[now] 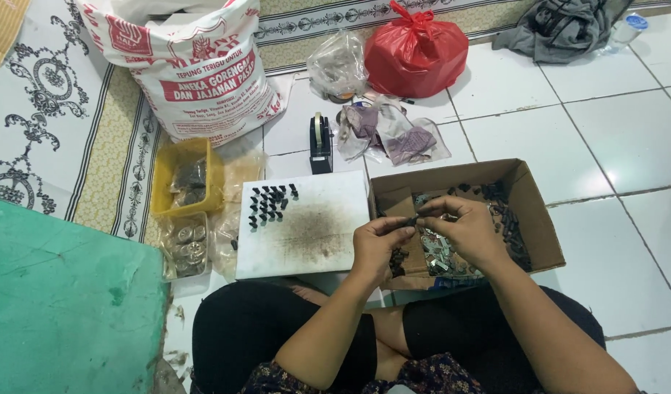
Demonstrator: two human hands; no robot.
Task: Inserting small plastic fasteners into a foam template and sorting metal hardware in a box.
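Over the cardboard box [540, 219], the left hand [375, 244] and right hand [463, 226] pinch one small dark part [410, 219] with closed fingertips, likely fitting it together before it joins the rows on the white board [321, 233].

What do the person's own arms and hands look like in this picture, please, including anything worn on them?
Both forearms are bare up to where they leave the picture: no sleeves reach them. The left hand and right hand wear no gloves, and no watch or bracelet shows at either wrist. Whether any ring is worn is too small to tell. Nearer the body, dark patterned fabric shows between the arms, with black legwear beneath.
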